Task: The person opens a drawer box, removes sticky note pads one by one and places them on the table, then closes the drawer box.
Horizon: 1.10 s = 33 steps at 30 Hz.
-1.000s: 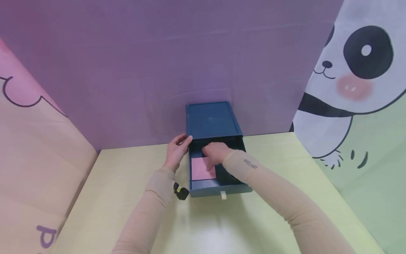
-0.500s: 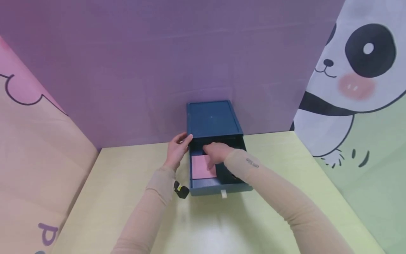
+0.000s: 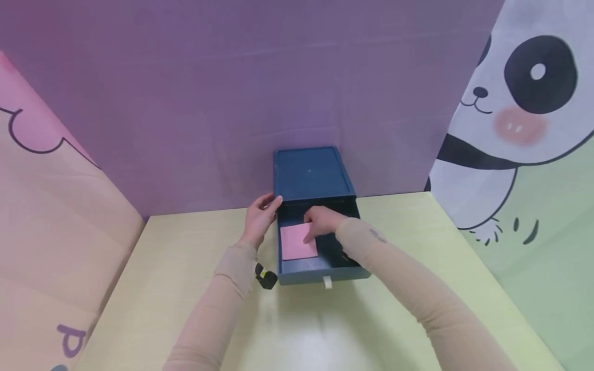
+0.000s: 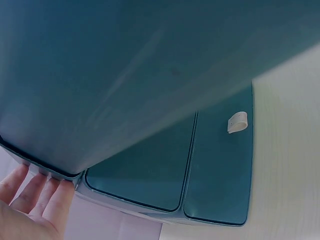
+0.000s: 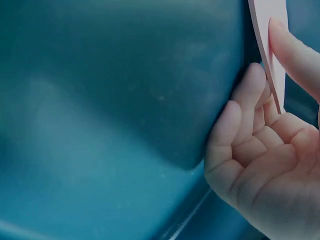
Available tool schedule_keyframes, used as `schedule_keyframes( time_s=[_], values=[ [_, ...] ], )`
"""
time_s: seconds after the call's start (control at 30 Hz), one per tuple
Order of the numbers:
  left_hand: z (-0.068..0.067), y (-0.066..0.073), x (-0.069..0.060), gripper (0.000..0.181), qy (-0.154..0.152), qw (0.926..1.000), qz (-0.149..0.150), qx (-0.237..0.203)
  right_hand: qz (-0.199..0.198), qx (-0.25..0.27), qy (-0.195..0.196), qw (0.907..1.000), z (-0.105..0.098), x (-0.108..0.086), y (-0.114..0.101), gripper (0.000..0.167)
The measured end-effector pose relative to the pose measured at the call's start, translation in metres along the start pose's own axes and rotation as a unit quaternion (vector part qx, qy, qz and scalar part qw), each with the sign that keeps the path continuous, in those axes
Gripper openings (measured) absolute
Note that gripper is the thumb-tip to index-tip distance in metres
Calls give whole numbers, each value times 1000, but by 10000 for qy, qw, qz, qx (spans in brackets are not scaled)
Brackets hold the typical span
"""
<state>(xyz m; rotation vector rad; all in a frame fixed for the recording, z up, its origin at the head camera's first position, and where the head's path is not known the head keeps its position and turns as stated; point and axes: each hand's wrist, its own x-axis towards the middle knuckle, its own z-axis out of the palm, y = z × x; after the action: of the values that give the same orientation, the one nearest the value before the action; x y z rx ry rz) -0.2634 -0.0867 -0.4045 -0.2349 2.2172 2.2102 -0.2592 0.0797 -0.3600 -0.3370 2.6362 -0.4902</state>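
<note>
A dark blue drawer unit (image 3: 310, 172) stands against the back wall, its top drawer (image 3: 325, 277) pulled out toward me. In the drawer's left part is a pink sticky note pad (image 3: 297, 244). My right hand (image 3: 324, 220) reaches into the drawer and pinches the pad by its right edge. In the right wrist view, the thumb lies on one face of the pad (image 5: 270, 45) and curled fingers are behind it. My left hand (image 3: 260, 219) rests against the unit's left side, near the front top corner. Its fingers (image 4: 57, 205) look fairly straight, with their tips touching the side.
Lower drawers (image 4: 220, 165) of the unit are closed, and one bears a pale loop tab (image 4: 238, 122). A white tab (image 3: 327, 282) hangs on the pulled-out drawer's front. The pale table (image 3: 185, 278) meets a purple wall (image 3: 209, 129) and printed side walls.
My right hand has shifted slightly right, its fingers now gathered at the pad's edge. The pad has tilted and moved up a little. My left hand stays where it was.
</note>
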Motion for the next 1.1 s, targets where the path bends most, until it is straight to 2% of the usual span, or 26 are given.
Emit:
schedule_keyframes(
  time_s=[0.17, 0.43, 0.77, 1.1],
  values=[
    [1, 0, 0, 53, 0, 10000, 28, -1, 247, 527, -94, 9983, -1, 2, 6, 19],
    [1, 1, 0, 54, -71, 10000, 19, 20, 520, 1312, -213, 9898, -5, 6, 14, 19],
    [2, -3, 0, 53, -86, 9999, 71, -108, 526, 1690, -391, 9834, -9, 10, 18, 19],
    [-3, -2, 8, 55, -67, 10000, -21, 35, 706, 2114, -206, 9746, -7, 13, 15, 22]
  ],
)
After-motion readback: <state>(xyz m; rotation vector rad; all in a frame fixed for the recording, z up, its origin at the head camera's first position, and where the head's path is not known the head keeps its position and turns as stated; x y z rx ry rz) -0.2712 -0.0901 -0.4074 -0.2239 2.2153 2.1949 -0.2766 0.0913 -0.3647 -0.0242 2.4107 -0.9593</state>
